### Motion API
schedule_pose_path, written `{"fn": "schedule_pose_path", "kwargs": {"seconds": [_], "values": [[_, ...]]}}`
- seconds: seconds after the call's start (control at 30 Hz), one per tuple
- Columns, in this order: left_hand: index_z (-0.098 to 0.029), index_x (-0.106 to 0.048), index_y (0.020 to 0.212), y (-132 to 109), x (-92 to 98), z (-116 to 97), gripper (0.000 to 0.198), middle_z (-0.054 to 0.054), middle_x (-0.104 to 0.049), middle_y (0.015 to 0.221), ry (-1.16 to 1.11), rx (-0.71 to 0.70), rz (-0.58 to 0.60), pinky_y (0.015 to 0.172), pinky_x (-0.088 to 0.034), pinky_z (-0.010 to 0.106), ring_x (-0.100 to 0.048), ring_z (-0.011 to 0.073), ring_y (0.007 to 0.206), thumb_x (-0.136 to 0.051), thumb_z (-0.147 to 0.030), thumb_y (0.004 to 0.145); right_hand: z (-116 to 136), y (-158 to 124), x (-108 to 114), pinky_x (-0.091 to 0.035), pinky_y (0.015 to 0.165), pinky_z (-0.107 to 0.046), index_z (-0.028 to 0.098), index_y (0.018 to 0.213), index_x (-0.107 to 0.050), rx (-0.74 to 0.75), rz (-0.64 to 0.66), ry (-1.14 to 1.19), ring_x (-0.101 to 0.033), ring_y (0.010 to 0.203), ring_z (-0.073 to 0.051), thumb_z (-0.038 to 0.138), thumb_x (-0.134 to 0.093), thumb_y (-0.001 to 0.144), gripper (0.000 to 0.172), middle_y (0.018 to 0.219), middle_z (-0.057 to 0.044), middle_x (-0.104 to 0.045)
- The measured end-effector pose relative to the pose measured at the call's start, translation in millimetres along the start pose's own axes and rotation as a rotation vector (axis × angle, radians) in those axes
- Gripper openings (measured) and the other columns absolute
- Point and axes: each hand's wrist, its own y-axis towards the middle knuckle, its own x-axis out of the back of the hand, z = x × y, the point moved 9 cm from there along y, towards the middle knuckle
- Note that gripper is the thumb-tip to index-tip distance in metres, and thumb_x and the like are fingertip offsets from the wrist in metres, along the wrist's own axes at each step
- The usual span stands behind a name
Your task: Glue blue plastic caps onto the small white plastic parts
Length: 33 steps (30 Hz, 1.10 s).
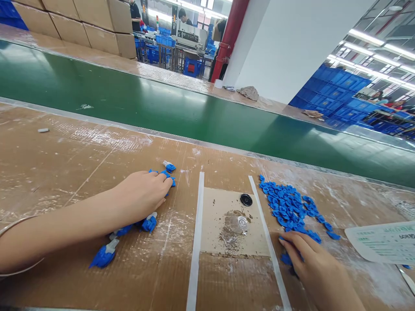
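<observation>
hands (152,191) palm-down, well apart, touching blue pieces (285,206)

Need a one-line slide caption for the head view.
Left hand over blue-and-white pieces, right hand at a heap of small blue pieces.

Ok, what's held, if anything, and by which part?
The right hand seems to pinch a small blue piece; which part is unclear. The left hand partly covers blue pieces, so its hold cannot be told.

The left hand (151,190) lies over blue pieces (167,174) on cardboard (173,276); the right hand (313,257) is at a small blue heap's (285,205) near edge. Between them sits a black cap (246,199).
</observation>
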Motion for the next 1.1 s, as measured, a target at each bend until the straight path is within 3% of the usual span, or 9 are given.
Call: {"fn": "schedule_pose_path", "kwargs": {"seconds": [0.13,0.23,0.4,0.5,0.6,0.73,0.83,0.93,1.1], "values": [[-0.011,-0.063,0.092,3,-9.3,-1,0.022,0.011,-0.067,0.087,-0.144,0.001,0.010,0.066,-0.045,0.033,-0.064,0.0246,0.078,-0.042,-0.006,0.089,5,-8,-3,-0.055,0.080,-0.037,0.018,0.094,-0.065,0.032,-0.016,0.023,-0.070,0.087,-0.023,0.030,-0.031,0.105,0.038,0.096,-0.009,-0.074],[-0.014,-0.064,0.092,5,-12.5,-8,0.016,0.010,-0.066,0.093,-0.310,-0.064,0.032,0.070,-0.046,0.034,-0.064,0.0239,0.081,-0.047,-0.016,0.092,4,-5,3,-0.055,0.076,-0.035,0.018,0.090,-0.062,-0.010,-0.069,0.032,-0.070,0.083,-0.021,0.034,-0.032,0.105,0.038,0.095,-0.009,-0.074],[-0.017,-0.065,0.102,11,-15.1,-20,0.027,0.008,-0.060,0.106,-0.559,-0.211,0.016,0.084,-0.045,0.036,-0.060,0.0212,0.091,-0.038,-0.022,0.098,11,6,10,-0.055,0.070,-0.031,0.017,0.087,-0.060,0.100,-0.072,-0.009,-0.071,0.075,-0.019,0.029,-0.027,0.107,0.040,0.086,-0.008,-0.074],[-0.016,-0.066,0.103,15,-12.7,-22,0.030,0.008,-0.062,0.100,-0.494,-0.262,-0.100,0.090,-0.043,0.041,-0.056,0.0252,0.099,-0.037,-0.020,0.098,7,7,10,-0.055,0.065,-0.030,0.016,0.086,-0.060,0.105,-0.062,-0.011,-0.071,0.071,-0.019,0.031,-0.026,0.107,0.042,0.084,-0.009,-0.073],[-0.015,-0.064,0.110,14,-6.6,-21,0.032,0.010,-0.062,0.101,-0.394,-0.252,-0.254,0.084,-0.044,0.041,-0.055,0.0258,0.094,-0.035,-0.014,0.096,4,9,12,-0.056,0.067,-0.032,0.017,0.091,-0.061,0.047,-0.032,0.060,-0.071,0.076,-0.020,0.036,-0.030,0.106,0.039,0.086,-0.008,-0.073],[-0.013,-0.063,0.109,6,1.8,-25,0.031,0.012,-0.060,0.103,-0.268,-0.247,-0.449,0.079,-0.046,0.037,-0.057,0.0242,0.089,-0.036,-0.010,0.094,9,25,23,-0.056,0.076,-0.030,0.019,0.115,-0.059,-0.127,-0.024,0.331,-0.068,0.089,-0.018,0.040,-0.044,0.102,0.028,0.101,-0.006,-0.071],[-0.012,-0.065,0.102,3,3.2,-30,0.030,0.012,-0.060,0.095,-0.161,-0.259,-0.540,0.073,-0.045,0.034,-0.057,0.0226,0.082,-0.037,-0.008,0.093,27,44,28,-0.054,0.085,-0.029,0.022,0.127,-0.052,-0.136,-0.050,0.540,-0.065,0.098,-0.017,0.032,-0.051,0.100,0.029,0.110,-0.005,-0.069],[-0.010,-0.065,0.103,3,1.2,-32,0.027,0.012,-0.061,0.094,-0.162,-0.266,-0.538,0.072,-0.046,0.033,-0.058,0.0225,0.083,-0.039,-0.014,0.096,42,58,22,-0.052,0.087,-0.033,0.022,0.135,-0.046,-0.067,-0.028,0.583,-0.061,0.102,-0.019,0.024,-0.052,0.099,0.037,0.111,-0.004,-0.069],[-0.010,-0.064,0.102,10,-7.3,-31,0.025,0.013,-0.064,0.099,-0.215,-0.250,-0.392,0.075,-0.050,0.038,-0.062,0.0258,0.089,-0.040,-0.015,0.095,44,59,7,-0.051,0.083,-0.040,0.023,0.135,-0.049,-0.040,0.023,0.554,-0.060,0.098,-0.022,0.022,-0.052,0.098,0.037,0.110,-0.005,-0.069]]}}
